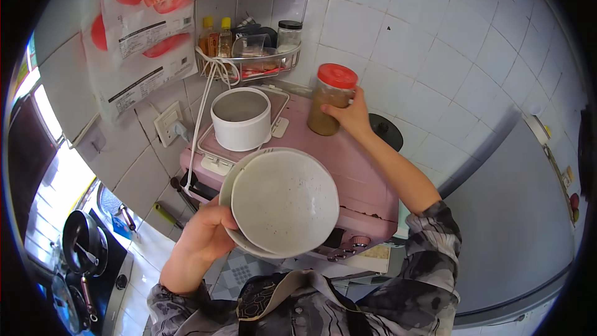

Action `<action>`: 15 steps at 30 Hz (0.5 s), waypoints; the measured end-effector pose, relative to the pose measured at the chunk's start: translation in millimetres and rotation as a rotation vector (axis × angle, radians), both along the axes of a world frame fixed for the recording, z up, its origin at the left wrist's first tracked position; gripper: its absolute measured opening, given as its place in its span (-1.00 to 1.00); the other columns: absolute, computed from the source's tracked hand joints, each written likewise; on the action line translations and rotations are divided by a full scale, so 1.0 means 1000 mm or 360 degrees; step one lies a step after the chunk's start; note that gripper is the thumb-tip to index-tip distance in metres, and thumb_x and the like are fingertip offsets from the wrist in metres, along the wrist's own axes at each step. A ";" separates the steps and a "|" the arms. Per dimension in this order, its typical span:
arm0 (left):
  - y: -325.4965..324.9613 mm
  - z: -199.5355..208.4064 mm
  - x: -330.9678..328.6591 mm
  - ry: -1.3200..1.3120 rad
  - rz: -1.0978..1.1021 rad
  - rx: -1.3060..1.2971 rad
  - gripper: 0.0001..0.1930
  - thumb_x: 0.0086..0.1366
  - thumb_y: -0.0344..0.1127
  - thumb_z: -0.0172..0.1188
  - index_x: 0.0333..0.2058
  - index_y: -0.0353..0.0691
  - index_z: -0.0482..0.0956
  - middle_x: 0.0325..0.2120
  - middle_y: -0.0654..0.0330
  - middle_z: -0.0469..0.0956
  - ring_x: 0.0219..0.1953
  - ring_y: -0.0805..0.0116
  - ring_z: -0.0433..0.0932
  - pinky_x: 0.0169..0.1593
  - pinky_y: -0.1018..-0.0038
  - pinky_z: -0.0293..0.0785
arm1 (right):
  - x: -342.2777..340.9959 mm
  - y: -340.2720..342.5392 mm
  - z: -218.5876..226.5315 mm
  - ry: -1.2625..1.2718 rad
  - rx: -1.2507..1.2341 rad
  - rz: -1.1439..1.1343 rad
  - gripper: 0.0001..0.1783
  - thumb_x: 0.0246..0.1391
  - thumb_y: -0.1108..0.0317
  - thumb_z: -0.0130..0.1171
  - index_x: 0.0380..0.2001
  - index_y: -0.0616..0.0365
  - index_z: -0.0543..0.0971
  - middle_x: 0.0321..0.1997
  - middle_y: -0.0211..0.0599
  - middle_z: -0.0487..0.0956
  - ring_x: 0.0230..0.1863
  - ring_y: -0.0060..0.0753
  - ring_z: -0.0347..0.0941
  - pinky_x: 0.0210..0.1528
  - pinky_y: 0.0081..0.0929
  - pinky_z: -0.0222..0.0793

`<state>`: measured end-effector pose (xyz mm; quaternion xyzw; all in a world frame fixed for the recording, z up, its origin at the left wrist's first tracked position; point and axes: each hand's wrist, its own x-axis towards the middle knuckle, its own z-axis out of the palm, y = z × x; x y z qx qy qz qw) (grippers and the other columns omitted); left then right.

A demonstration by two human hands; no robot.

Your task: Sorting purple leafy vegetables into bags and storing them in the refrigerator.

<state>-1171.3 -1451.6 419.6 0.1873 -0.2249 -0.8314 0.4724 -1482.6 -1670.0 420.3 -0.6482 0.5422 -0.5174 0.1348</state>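
Observation:
My left hand (202,236) is closed on the rim of two nested white speckled bowls (286,202), which are tilted so that the inside of the inner one shows. My right hand (353,116) grips a clear jar (322,104) with a red lid and brownish contents. The jar stands upright near the back of a pink oven-like appliance (360,177); whether its base rests on the top or is just lifted, I cannot tell. Left of the jar, a white round pot (241,127) without a lid sits on a clear lidded box (264,102) on that same top.
A wire corner rack (249,62) with bottles and jars hangs behind the pot. A black round lid (385,132) is beside my right forearm. At right stands a grey fridge (510,211). Pans (81,242) sit on the stove at left. A white cable (198,130) hangs from the rack.

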 end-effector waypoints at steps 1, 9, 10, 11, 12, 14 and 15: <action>-0.003 0.001 -0.003 0.0005 -0.0001 0.0031 -0.45 -0.22 -0.56 -0.03 -0.09 -0.44 0.41 -0.26 0.02 0.54 -0.17 0.10 0.54 -0.02 0.25 0.46 | 0.007 -0.008 -0.001 0.0008 -0.0028 0.0021 0.12 -0.44 0.11 0.52 0.14 0.35 0.09 0.04 0.08 0.41 0.08 -0.12 0.38 0.08 -0.35 0.33; -0.049 0.018 -0.047 -0.0289 -0.0067 0.0134 -0.45 -0.17 -0.53 -0.07 -0.06 -0.45 0.35 -0.11 -0.08 0.43 -0.09 -0.06 0.48 0.06 -0.12 0.34 | 0.023 -0.037 0.012 0.0014 0.0257 0.0193 -0.06 -0.28 -0.04 0.43 0.05 0.36 0.27 0.01 -0.02 0.44 0.01 -0.21 0.42 0.01 -0.36 0.36; -0.060 0.021 -0.056 -0.0319 -0.0071 0.0142 -0.41 -0.17 -0.53 -0.08 -0.02 -0.45 0.29 -0.06 -0.15 0.37 -0.04 -0.17 0.43 0.05 -0.28 0.27 | 0.011 -0.029 0.023 -0.0086 0.0397 0.0265 -0.08 -0.26 -0.10 0.39 0.03 0.36 0.31 0.02 -0.04 0.44 0.00 -0.18 0.42 0.00 -0.36 0.35; -0.069 0.023 -0.063 -0.0342 -0.0096 0.0129 -0.42 -0.17 -0.53 -0.09 -0.02 -0.45 0.29 -0.06 -0.15 0.37 -0.02 -0.19 0.42 0.05 -0.29 0.26 | -0.002 -0.017 0.034 -0.0193 0.0553 0.0326 -0.09 -0.23 -0.16 0.35 0.00 0.37 0.34 0.02 -0.05 0.45 -0.01 -0.14 0.42 0.00 -0.37 0.34; -0.079 0.025 -0.071 -0.0377 -0.0123 0.0121 -0.42 -0.16 -0.53 -0.10 -0.01 -0.45 0.28 -0.06 -0.16 0.37 0.00 -0.22 0.40 0.06 -0.31 0.25 | -0.013 -0.003 0.045 -0.0404 0.0822 0.0364 -0.20 -0.09 -0.24 0.21 -0.06 0.33 0.44 0.02 -0.13 0.46 -0.02 -0.19 0.42 0.00 -0.39 0.33; -0.098 0.029 -0.089 -0.0440 -0.0145 0.0108 -0.42 -0.14 -0.54 -0.11 0.00 -0.44 0.26 -0.06 -0.18 0.36 0.02 -0.26 0.38 0.06 -0.34 0.23 | -0.032 0.032 0.057 -0.0904 0.1016 0.0707 -0.30 0.04 -0.20 0.08 -0.06 0.27 0.46 0.04 -0.19 0.46 0.01 -0.25 0.40 0.04 -0.34 0.31; -0.107 0.029 -0.099 -0.0466 -0.0139 0.0105 -0.42 -0.14 -0.55 -0.13 0.01 -0.44 0.25 -0.06 -0.19 0.36 0.02 -0.28 0.37 0.05 -0.35 0.22 | -0.038 0.048 0.059 -0.1156 0.1095 0.0873 -0.34 0.10 -0.18 0.02 -0.05 0.25 0.47 0.04 -0.23 0.46 0.02 -0.28 0.39 0.07 -0.32 0.30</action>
